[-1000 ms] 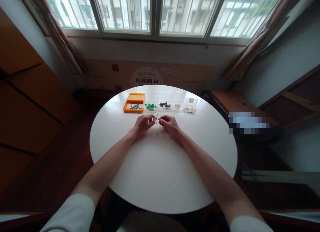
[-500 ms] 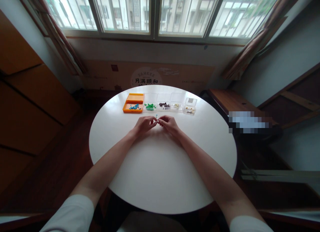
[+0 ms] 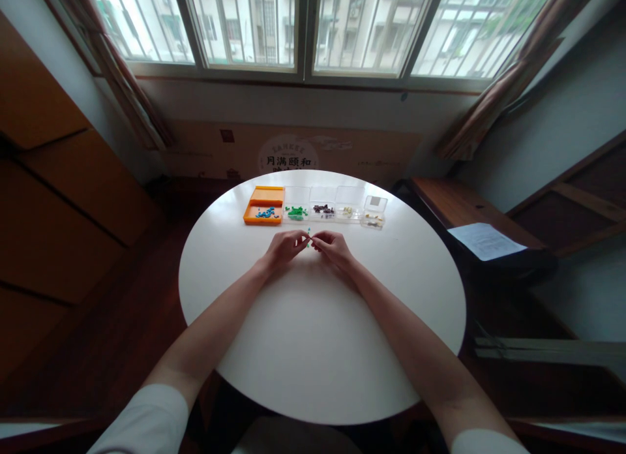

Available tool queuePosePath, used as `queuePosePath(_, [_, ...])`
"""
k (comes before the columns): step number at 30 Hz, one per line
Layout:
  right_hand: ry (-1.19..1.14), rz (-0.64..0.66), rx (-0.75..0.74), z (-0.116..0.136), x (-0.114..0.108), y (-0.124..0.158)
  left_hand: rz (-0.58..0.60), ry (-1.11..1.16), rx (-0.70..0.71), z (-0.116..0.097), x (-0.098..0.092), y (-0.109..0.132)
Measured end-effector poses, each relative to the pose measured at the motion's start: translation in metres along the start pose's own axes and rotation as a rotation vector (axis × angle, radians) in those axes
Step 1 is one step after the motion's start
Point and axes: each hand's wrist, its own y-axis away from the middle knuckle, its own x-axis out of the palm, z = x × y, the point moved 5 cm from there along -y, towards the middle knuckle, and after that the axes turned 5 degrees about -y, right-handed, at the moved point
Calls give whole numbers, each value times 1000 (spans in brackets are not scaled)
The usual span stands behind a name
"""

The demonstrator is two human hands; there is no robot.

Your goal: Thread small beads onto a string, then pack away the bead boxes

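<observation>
My left hand (image 3: 285, 248) and my right hand (image 3: 333, 248) meet over the white round table, thumbs and index fingers pinched together at the tips. Whatever sits between the fingertips is too small to make out. Tiny blue-green pieces (image 3: 308, 230) lie just beyond the fingertips. Behind them runs a row of open boxes: an orange box (image 3: 248, 220) with small blue pieces (image 3: 267, 212), and clear boxes with green pieces (image 3: 296, 212), dark brown pieces (image 3: 323, 210) and pale yellow pieces (image 3: 348, 211). A smaller clear box (image 3: 374, 224) ends the row.
The white table (image 3: 313, 349) has a rounded edge all round. A sheet of paper (image 3: 487, 241) rests on a brown wooden bench (image 3: 450, 199) to the right. A large printed cardboard panel (image 3: 195, 144) stands under the window, and orange-brown cabinets (image 3: 73, 199) stand left.
The view has shifted slightly, moving the whole scene a little down and right. Both hands keep their pinched pose, fingertips together, with only slight finger movement.
</observation>
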Motion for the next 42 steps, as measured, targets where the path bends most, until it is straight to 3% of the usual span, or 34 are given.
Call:
queuePosePath(31, [-20, 13, 3, -6, -2, -3, -3, 73, -3, -1, 2, -2])
queuePosePath(36, [-56, -16, 18, -7, -5, -4, -44, 144, -74, 2, 0, -3])
queuePosePath(42, [-66, -29, 40, -6, -6, -5, -143, 197, -249, 23, 3, -6])
